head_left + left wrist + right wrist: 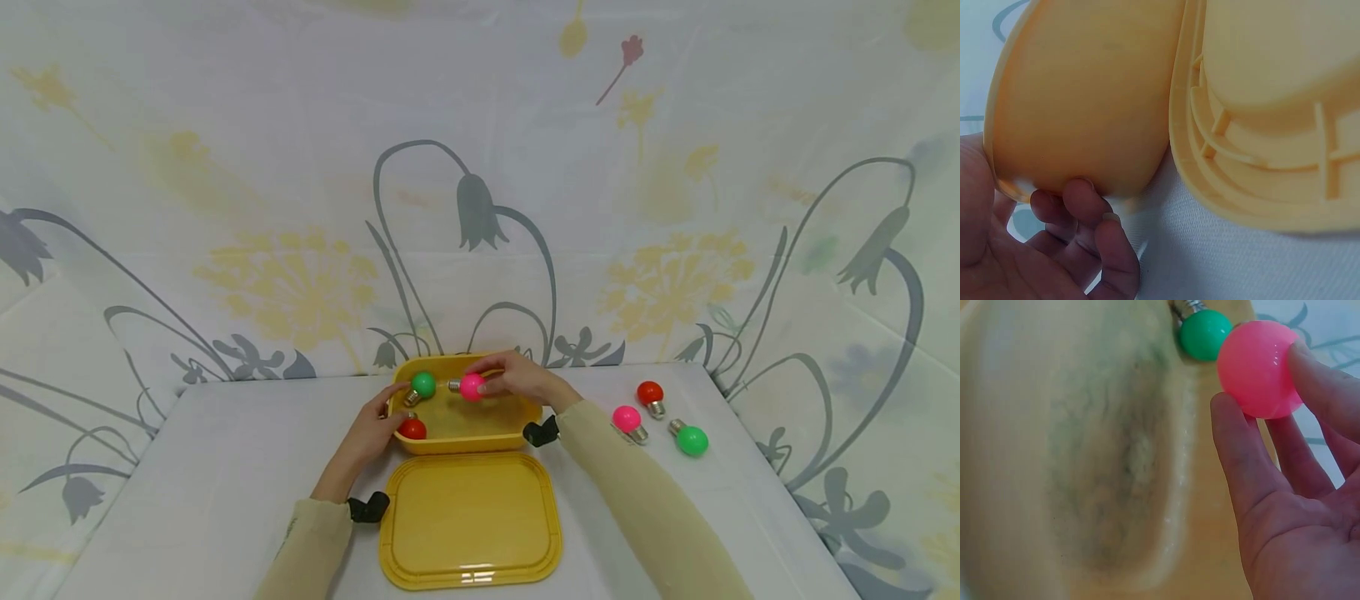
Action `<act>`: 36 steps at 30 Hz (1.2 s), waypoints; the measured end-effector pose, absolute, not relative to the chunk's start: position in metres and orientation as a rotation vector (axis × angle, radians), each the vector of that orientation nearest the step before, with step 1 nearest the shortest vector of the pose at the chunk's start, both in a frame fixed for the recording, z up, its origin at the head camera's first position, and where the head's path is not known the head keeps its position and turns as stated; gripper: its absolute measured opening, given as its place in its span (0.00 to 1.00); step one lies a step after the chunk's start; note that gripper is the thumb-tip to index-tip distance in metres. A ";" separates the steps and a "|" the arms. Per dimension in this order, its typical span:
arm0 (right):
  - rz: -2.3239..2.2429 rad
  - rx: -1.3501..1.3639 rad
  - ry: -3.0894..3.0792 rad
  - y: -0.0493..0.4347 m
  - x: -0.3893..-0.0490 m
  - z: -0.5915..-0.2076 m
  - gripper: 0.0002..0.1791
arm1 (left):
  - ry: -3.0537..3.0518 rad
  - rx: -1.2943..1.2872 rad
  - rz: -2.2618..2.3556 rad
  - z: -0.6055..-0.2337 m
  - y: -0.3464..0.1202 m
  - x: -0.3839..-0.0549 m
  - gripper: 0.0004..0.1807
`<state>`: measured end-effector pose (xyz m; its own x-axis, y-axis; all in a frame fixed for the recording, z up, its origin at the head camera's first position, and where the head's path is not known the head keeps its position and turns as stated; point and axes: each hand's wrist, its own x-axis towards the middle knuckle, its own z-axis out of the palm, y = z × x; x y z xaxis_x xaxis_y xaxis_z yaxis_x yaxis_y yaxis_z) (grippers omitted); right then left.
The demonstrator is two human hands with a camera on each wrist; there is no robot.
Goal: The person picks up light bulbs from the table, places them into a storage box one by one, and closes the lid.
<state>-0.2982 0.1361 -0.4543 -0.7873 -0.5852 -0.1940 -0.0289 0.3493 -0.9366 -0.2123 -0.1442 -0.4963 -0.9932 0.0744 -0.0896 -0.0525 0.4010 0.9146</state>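
I count six light bulbs (627, 419) in total: two pink bulbs (472, 387), two green bulbs (692, 441) and two red bulbs (650, 392). There is one yellow box (468, 445) and one yellow lid (471, 521). Of hands I see two, my left hand (377, 425) and my right hand (525, 377). I count also two beige sleeves (630, 492) and two black wrist pieces (369, 507).

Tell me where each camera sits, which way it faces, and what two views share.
Head: worn on the head, facing forward and down at the tub, lid and backdrop; left hand, right hand and both sleeves show.
Left wrist: worn there, facing the tub and lid up close; only the left hand shows.
Right wrist: worn there, facing a pink bulb, with a green bulb behind; only the right hand shows.
Shared: head and right wrist views both show the right hand holding the pink bulb.
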 end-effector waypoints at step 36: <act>-1.439 -0.513 1.978 0.130 -0.317 -0.466 0.20 | 2.565 -0.008 1.615 -0.497 -0.143 -0.214 0.29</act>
<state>-0.3169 0.1302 -0.4663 -0.7251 -0.6373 -0.2610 0.0521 0.3272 -0.9435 -0.2141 -0.1431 -0.4969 -0.9939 0.0543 -0.0962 -0.0633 0.4336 0.8989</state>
